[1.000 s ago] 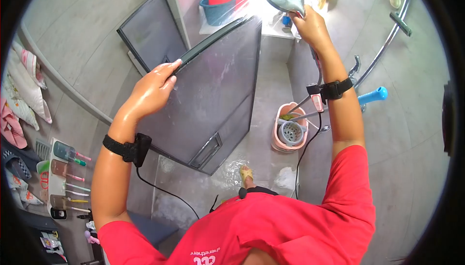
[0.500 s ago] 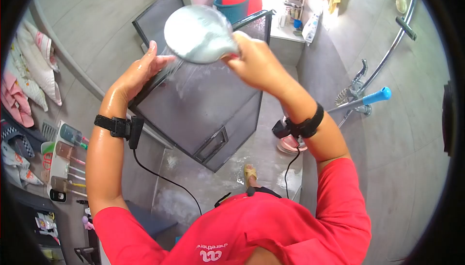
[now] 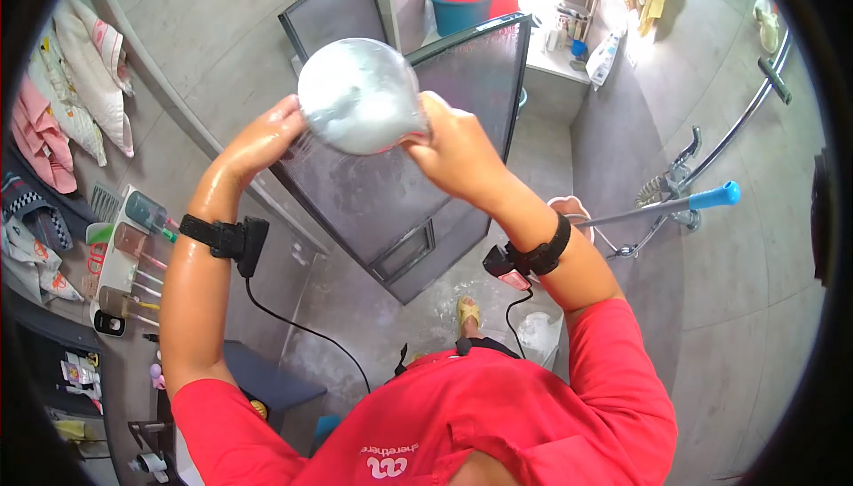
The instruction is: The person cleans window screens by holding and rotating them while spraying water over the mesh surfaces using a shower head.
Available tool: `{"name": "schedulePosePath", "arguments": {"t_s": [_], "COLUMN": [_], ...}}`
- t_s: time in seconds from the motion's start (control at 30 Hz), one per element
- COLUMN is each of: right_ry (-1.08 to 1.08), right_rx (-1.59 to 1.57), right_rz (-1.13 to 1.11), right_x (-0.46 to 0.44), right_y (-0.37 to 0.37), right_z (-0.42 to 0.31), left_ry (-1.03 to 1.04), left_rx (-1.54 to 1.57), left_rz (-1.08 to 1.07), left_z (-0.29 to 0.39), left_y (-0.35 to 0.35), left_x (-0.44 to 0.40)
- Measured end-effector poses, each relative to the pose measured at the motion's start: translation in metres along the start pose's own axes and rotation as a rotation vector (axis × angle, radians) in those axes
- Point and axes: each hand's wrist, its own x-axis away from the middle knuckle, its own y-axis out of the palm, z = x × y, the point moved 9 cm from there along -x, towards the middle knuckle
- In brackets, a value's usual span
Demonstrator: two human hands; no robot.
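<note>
A large framed mesh screen (image 3: pixel 382 202) stands tilted on the wet floor before me. My right hand (image 3: pixel 458 144) is wrapped round the handle of a round, silvery shower head (image 3: pixel 358 95), held over the screen's upper left part. Fine water streaks show below the shower head's left side. At the screen's upper left edge is my left hand (image 3: pixel 264 139), wet, its fingers together and partly hidden behind the shower head; whether they grip the frame is not visible. Behind stands a second, smaller screen (image 3: pixel 342 11) against the wall.
Red and teal buckets (image 3: pixel 462 13) stand on a ledge at the back. A blue-handled pole (image 3: pixel 711 196) leans over a pink bucket (image 3: pixel 569 208) at right. Towels (image 3: pixel 93 77) and a toothbrush rack (image 3: pixel 120 255) are on the left. A yellow slipper (image 3: pixel 468 313) is on the floor.
The shower head has swung from the upper right to the left, over the screen and near my left hand. My left hand has shifted along the screen's edge. The view has turned slightly.
</note>
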Motion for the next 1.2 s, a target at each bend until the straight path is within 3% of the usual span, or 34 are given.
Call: {"name": "schedulePosePath", "arguments": {"t_s": [0.07, 0.1, 0.17, 0.3, 0.43, 0.6, 0.7, 0.93, 1.0, 1.2], "right_ry": [0.016, 0.023, 0.237, 0.374, 0.440, 0.245, 0.243, 0.382, 0.473, 0.383], "right_rx": [0.013, 0.016, 0.112, 0.164, 0.145, -0.035, -0.062, -0.032, 0.103, 0.151], "right_rz": [0.127, 0.129, 0.152, 0.234, 0.191, 0.135, 0.071, -0.128, -0.054, 0.402], "right_x": [0.009, 0.015, 0.032, 0.069, 0.090, 0.079, 0.085, 0.143, 0.148, 0.094], "right_y": [-0.016, -0.020, -0.030, -0.045, -0.045, -0.019, 0.005, 0.047, 0.024, -0.107], "right_z": [0.025, 0.037, 0.077, 0.131, 0.126, 0.067, 0.063, 0.121, 0.146, 0.153], "left_ry": [-0.126, -0.052, -0.049, -0.045, 0.017, -0.047, -0.046, -0.019, -0.017, -0.002], "left_rx": [-0.145, -0.243, -0.316, -0.438, -0.517, -0.476, -0.515, -0.666, -0.669, -0.687], "left_rz": [-0.058, 0.033, 0.056, 0.099, 0.128, 0.132, 0.147, 0.212, 0.214, 0.236], "left_z": [-0.010, -0.015, -0.011, -0.005, -0.003, -0.001, -0.001, -0.003, 0.000, -0.002], "left_y": [0.012, 0.010, 0.011, 0.009, 0.008, 0.007, 0.007, 0.002, 0.003, 0.001], "left_x": [-0.003, -0.009, -0.006, -0.001, -0.004, -0.003, -0.004, -0.003, -0.001, -0.002]}}
